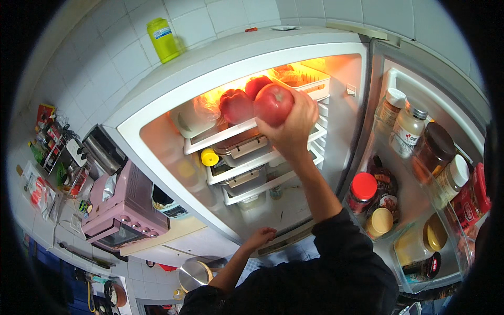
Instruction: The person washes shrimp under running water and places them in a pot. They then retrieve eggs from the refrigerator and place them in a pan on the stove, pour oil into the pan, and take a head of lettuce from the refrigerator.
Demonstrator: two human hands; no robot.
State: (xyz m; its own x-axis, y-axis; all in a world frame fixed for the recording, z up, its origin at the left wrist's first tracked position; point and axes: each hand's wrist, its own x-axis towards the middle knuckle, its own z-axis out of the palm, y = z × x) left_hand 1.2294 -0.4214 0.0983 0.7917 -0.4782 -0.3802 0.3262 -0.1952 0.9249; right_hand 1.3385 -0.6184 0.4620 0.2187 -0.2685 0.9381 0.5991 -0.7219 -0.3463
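My right hand [293, 128] is gripping a red apple [274, 103] in front of the top shelf of an open refrigerator. Two more red fruits, apparently apples [235, 106], sit on that shelf [220, 136], just left of the held one and behind it. A white plastic basket [315, 84] stands to the right of the apples, with something in clear plastic inside. On the left of the shelf is a pale container [191, 118] beside a plastic bag [206, 106]. Low by the refrigerator's bottom edge, my left hand [263, 238] hangs empty with loosely bent fingers.
Lidded containers [246, 147] and a yellow-capped item [209, 157] occupy lower shelves. The open door [429, 71] at right holds several jars [407, 134] and bottles. A pink toaster oven [126, 208] and an electric kettle [104, 147] stand left. A yellow-green canister [162, 41] tops the refrigerator.
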